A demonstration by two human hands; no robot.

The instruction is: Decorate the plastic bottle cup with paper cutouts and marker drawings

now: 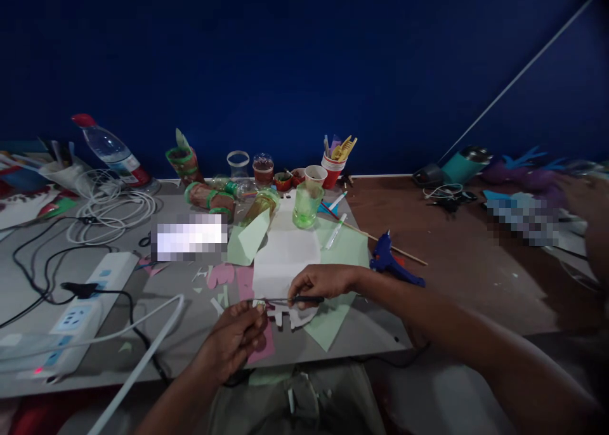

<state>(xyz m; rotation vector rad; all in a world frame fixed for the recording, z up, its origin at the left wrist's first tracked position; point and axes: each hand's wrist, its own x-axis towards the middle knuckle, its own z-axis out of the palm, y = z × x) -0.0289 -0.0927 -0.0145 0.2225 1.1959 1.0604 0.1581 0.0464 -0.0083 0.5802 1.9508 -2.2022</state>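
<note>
My right hand (311, 286) grips a thin tool with a dark handle (309, 299); its slender shaft points left toward my other hand. I cannot make out the tool's exact kind. Fingers pinched, my left hand (240, 337) holds something small and pale by the shaft's tip, mostly hidden by the fingertips. Under and beyond both hands lie white paper (285, 257), green paper (333, 330) and a pink paper strip (261, 349). White cut pieces (297, 316) with jagged edges sit just below the tool. Farther back stands a green-tinted clear plastic cup (307, 205).
A blue glue gun (392, 260) lies right of the papers, by a wooden stick (409, 252). A white power strip (90, 305) with cables is on the left. Bottles, cups and a red-and-white cup of tools (334, 168) line the back. Another person's arm shows at far right.
</note>
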